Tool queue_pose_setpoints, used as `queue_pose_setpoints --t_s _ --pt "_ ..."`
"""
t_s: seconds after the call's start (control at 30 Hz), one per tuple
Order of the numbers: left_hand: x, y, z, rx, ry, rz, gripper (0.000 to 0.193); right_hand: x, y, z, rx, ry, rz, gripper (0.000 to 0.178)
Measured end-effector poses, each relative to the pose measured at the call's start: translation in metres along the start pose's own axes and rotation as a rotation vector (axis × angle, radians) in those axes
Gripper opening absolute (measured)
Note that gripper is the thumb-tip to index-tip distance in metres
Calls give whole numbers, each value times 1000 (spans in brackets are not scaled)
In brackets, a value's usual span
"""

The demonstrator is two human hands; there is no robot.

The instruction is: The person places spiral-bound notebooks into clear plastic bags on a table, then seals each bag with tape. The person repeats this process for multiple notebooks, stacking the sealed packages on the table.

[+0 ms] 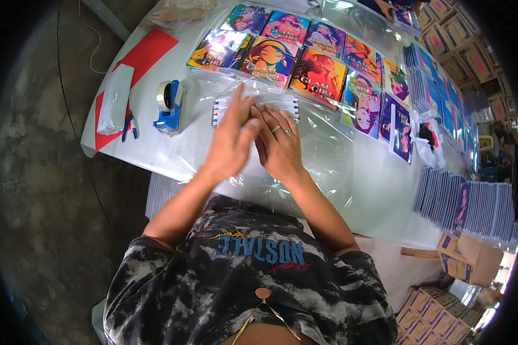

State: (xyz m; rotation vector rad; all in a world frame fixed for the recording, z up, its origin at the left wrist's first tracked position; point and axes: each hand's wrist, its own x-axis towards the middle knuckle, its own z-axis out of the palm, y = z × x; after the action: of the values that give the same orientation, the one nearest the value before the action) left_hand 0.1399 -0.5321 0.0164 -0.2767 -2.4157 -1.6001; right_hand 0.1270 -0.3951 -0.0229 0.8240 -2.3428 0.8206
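Observation:
A pale block with dark-striped ends (295, 110), perhaps a stack of notebooks, lies on the table under a clear plastic sheet (322, 155). Pressed flat on top of it is my right hand (279, 138), with a ring on one finger. My left hand (233, 135) is beside it, tilted on edge, its fingers stretched out and nearly meeting the right fingers. Neither hand grips anything. Both hands hide the middle of the block. Beyond them lie rows of colourful illustrated notebooks (317, 72), several of them partly under the film.
To the left stand a blue tape dispenser (168, 109), a blue pen-like tool (130, 126) and a white packet (116, 98) on red sheets (147, 49). Stacked notebooks (472, 201) and crumpled white paper (429, 141) lie right. Cartons (431, 316) are piled beyond the table.

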Motion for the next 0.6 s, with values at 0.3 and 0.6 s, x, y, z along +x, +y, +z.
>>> queue_pose_setpoints --t_s 0.3,0.6 --pt "136 -14 -48 -2 -452 -76 40 1 8 -2 -31 -2 -23 34" --pt "71 -4 -14 482 -251 56 24 6 4 -3 -82 23 -8 31"
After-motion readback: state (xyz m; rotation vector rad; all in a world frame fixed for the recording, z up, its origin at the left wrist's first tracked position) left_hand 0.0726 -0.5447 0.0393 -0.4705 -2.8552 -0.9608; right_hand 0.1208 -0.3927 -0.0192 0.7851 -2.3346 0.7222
